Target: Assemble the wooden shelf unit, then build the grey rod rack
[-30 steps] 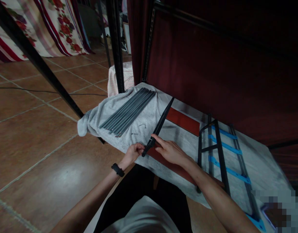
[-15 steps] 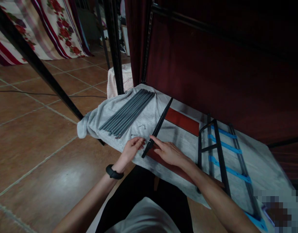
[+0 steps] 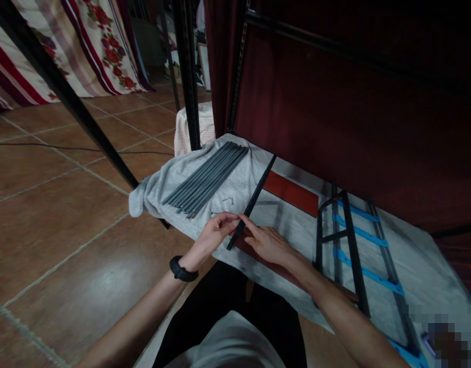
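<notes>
A long black metal bar (image 3: 254, 197) lies slanted across a grey towel (image 3: 239, 189) and a dark red board (image 3: 292, 194). My right hand (image 3: 268, 243) rests on the bar's near end, index finger stretched along it, pressing it down. My left hand (image 3: 216, 232) has its fingertips pinched together right at the bar's near end, on something too small to make out. A black band sits on my left wrist. A few small screws (image 3: 228, 200) lie on the towel just beyond my left hand.
A bundle of several grey rods (image 3: 206, 179) lies on the towel's far left. A black frame with blue straps (image 3: 354, 240) lies to the right. Dark red panels stand behind, black uprights (image 3: 189, 71) at the far corner, tiled floor to the left.
My left hand has lifted from a closed grip beside the bar's end and moved up to pinch at the bar. The right hand stays on the bar.
</notes>
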Available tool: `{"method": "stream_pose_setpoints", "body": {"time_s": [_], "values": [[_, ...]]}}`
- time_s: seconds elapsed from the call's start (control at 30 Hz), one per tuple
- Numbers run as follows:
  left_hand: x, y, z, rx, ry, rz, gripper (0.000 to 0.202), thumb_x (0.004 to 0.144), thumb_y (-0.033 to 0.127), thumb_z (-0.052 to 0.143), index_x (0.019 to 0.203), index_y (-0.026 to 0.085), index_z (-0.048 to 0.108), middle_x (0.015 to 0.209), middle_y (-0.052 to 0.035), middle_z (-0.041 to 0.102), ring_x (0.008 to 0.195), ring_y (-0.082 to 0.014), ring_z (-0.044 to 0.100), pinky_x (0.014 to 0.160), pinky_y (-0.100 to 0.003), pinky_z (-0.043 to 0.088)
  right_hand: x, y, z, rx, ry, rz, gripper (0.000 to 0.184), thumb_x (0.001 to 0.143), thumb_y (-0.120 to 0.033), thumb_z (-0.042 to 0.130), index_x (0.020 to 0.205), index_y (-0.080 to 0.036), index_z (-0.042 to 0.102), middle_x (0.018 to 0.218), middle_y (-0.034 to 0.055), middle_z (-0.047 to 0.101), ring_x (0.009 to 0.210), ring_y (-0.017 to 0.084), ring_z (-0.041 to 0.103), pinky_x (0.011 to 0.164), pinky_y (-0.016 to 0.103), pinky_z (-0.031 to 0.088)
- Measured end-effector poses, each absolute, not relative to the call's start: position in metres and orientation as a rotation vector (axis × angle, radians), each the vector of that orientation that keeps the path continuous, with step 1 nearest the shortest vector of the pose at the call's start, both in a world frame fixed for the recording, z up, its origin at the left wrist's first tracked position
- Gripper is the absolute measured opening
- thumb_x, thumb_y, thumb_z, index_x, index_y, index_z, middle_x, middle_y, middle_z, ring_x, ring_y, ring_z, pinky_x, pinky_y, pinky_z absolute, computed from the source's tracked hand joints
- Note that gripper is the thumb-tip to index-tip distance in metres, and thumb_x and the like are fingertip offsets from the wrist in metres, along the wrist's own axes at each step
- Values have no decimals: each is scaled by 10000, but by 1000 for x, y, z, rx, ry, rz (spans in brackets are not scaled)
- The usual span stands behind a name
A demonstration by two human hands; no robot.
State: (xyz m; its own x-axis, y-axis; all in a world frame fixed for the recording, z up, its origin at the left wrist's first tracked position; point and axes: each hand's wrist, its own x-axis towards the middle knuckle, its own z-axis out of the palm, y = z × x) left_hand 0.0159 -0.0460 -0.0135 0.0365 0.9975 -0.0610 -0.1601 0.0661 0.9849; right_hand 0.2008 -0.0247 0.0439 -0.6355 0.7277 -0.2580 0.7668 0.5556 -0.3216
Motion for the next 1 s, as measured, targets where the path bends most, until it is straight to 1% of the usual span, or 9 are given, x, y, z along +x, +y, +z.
{"method": "stream_pose_setpoints", "body": {"time_s": [0.13,0.3,0.37,0.47,0.53,0.67,0.77,0.9,1.0], "values": [[16,-45,-16,1056,1176,1243,332,751,466,745,769,152,640,643,5,576,589,-110,488,566,-237,402,201,-25,43,1277,2701,-609,687,966,-270,406,1596,-230,136,1174,86,724,1053,251,683,893,351,458],[15,-46,-13,1057,1094,1217,342,731,432,764,908,150,687,768,-26,649,687,-138,565,638,-253,444,200,-25,45,1321,2661,-599,725,967,-283,414,1602,-215,69,1124,88,740,1015,250,694,859,339,457],[16,-47,-13,1004,1094,1226,360,742,442,759,941,152,682,788,-26,652,686,-136,569,644,-256,456,199,-25,45,1315,2656,-605,727,970,-286,416,1602,-214,63,1106,85,745,1003,247,696,848,332,455],[17,-46,-15,995,1128,1227,327,757,451,747,840,149,656,680,4,596,587,-106,503,583,-244,425,199,-25,44,1300,2662,-606,730,969,-287,418,1603,-211,63,1106,84,744,1006,248,695,848,332,455],[17,-45,-17,1040,1122,1230,305,754,430,750,804,149,642,652,12,577,579,-103,488,576,-240,412,200,-25,44,1299,2674,-616,732,966,-284,420,1603,-205,67,1132,88,737,1025,249,690,861,335,455],[17,-48,-17,1103,1037,1260,290,757,404,748,863,157,637,731,-7,606,670,-129,544,627,-247,435,203,-24,45,1280,2691,-641,712,959,-269,424,1600,-212,119,1170,92,726,1051,252,684,873,338,457],[18,-51,-15,1056,1053,1280,317,801,435,706,948,162,636,794,-20,615,706,-137,552,651,-254,446,204,-24,47,1268,2702,-639,702,959,-270,419,1598,-215,134,1163,93,727,1050,260,684,869,346,459],[19,-49,-20,1075,1112,1239,325,807,472,690,833,155,621,698,6,552,616,-110,473,598,-245,403,203,-25,48,1258,2698,-636,697,963,-271,410,1599,-217,131,1148,94,732,1033,258,688,863,348,459],[17,-47,-23,1151,1083,1233,318,794,456,707,864,157,624,718,2,563,651,-121,495,616,-246,414,203,-25,48,1275,2694,-627,700,961,-271,413,1599,-214,131,1153,93,730,1032,253,689,858,339,460]]}}
